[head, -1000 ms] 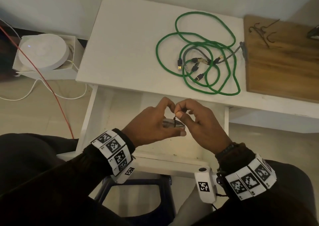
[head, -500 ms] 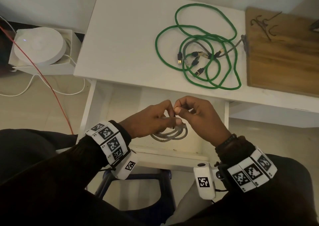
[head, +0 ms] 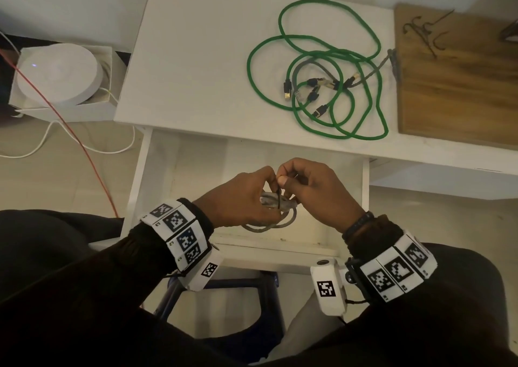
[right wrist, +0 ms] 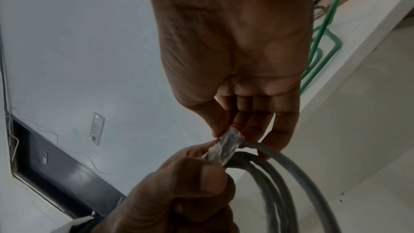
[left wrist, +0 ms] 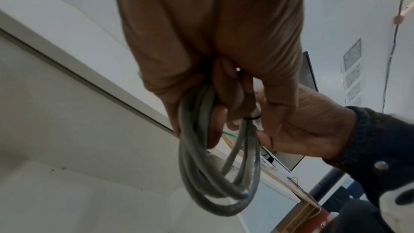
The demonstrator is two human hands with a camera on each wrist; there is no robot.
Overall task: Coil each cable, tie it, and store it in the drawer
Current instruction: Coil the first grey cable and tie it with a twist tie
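Showing only overhead, a black tie [head: 277, 199] crosses the hand-held grey coil [head: 276, 221]

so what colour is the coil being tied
Grey coil, clearest in the left wrist view.

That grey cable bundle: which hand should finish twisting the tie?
Probably the right hand: it pinches the black tie, while the left hand grips the grey coil.
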